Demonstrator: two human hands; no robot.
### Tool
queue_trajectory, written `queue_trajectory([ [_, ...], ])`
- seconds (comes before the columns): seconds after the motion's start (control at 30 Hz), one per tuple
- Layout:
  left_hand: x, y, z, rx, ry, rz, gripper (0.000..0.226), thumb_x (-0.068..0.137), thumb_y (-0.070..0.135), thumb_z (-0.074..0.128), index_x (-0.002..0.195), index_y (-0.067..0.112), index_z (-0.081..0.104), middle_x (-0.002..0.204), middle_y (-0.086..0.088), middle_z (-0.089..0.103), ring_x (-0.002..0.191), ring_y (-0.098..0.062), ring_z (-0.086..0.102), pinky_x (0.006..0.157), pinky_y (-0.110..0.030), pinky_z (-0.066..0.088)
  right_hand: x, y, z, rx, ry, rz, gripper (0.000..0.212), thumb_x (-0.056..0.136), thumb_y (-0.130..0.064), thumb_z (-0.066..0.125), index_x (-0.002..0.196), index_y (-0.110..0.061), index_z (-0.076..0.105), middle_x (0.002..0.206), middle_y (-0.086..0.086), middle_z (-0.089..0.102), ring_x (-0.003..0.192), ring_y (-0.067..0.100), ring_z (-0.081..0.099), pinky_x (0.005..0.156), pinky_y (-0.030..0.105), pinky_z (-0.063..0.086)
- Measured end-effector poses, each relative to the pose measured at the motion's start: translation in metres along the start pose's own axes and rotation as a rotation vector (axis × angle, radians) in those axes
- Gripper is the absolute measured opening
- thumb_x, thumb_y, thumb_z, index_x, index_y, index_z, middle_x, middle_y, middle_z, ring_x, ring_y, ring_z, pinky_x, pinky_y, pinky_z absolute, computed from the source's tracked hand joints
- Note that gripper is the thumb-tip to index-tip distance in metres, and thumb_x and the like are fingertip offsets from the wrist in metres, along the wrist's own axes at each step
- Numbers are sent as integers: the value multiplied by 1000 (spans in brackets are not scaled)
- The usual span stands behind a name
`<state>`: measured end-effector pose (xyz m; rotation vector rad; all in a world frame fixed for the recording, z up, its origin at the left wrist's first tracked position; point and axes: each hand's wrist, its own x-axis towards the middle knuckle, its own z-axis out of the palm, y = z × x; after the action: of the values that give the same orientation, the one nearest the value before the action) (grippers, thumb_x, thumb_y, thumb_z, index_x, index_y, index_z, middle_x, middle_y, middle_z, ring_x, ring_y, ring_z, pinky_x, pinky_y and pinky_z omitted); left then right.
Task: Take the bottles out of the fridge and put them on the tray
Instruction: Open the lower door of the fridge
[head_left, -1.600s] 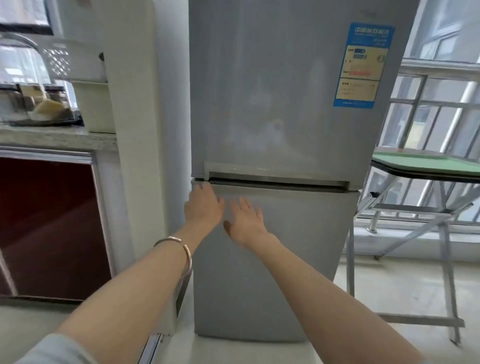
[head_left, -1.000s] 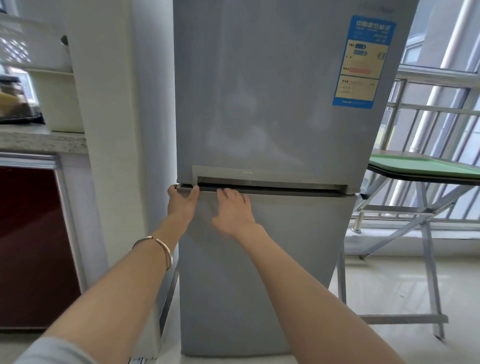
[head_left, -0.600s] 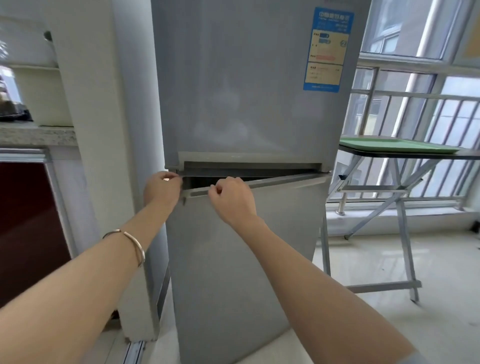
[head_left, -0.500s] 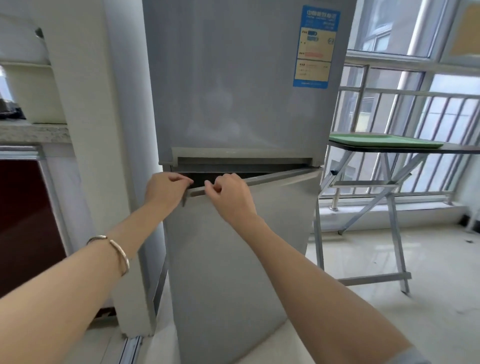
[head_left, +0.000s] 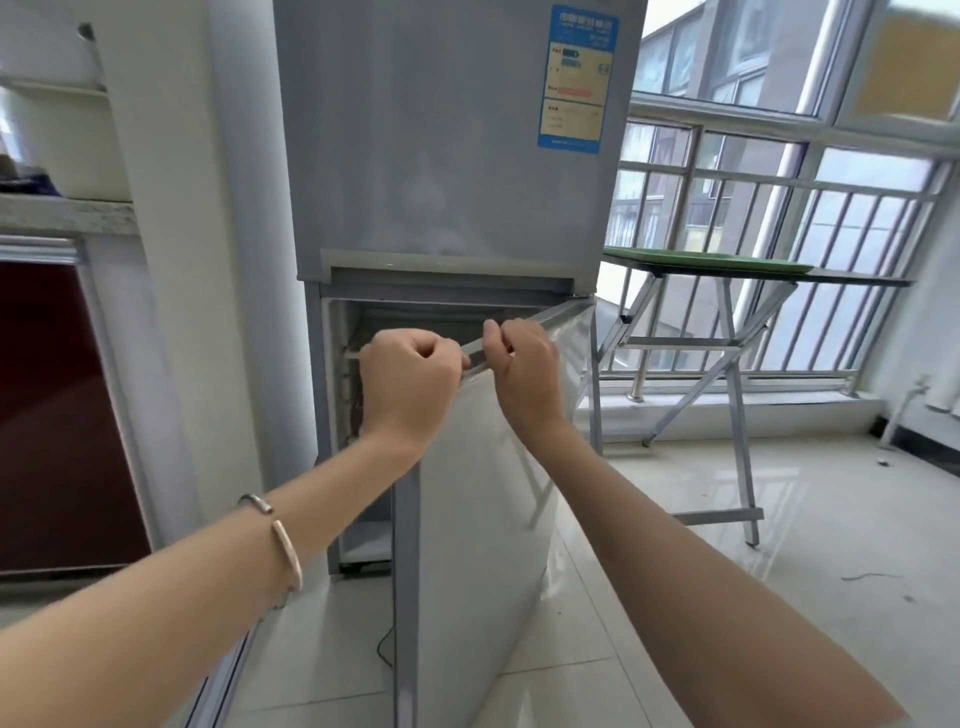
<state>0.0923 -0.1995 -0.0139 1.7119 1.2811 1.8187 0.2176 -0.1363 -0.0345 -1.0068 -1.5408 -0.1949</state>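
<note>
Two bare forearms are seen, no sleeves visible on either. A thin open bangle (head_left: 283, 540) is worn on the left wrist, pale with a darker metallic end section. No rings or watch are seen on the left hand (head_left: 408, 382) or right hand (head_left: 524, 371).

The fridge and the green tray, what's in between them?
Nothing stands between the fridge and the green tray in the head view, only open air.
</note>
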Motion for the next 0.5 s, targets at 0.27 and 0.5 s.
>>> queue_trajectory([
  [0.27, -86, 59, 61, -38, -170, 206, 38, 79, 35, 47, 69, 14, 77, 58, 2, 71, 52, -16, 62, 58, -27, 51, -23, 45, -112, 21, 84, 47, 52, 101, -23, 36, 57, 2, 50, 53, 13, 50, 50, 27, 47, 50, 38, 38],
  [0.5, -124, 90, 123, 54, -186, 372, 30, 82, 34, 49, 84, 29, 79, 80, 9, 78, 95, -5, 68, 87, 3, 35, -27, 72, -192, -21, 31, 97, 64, 98, -47, 34, 62, -9, 71, 63, 4, 71, 58, 14, 68, 61, 29, 52],
])
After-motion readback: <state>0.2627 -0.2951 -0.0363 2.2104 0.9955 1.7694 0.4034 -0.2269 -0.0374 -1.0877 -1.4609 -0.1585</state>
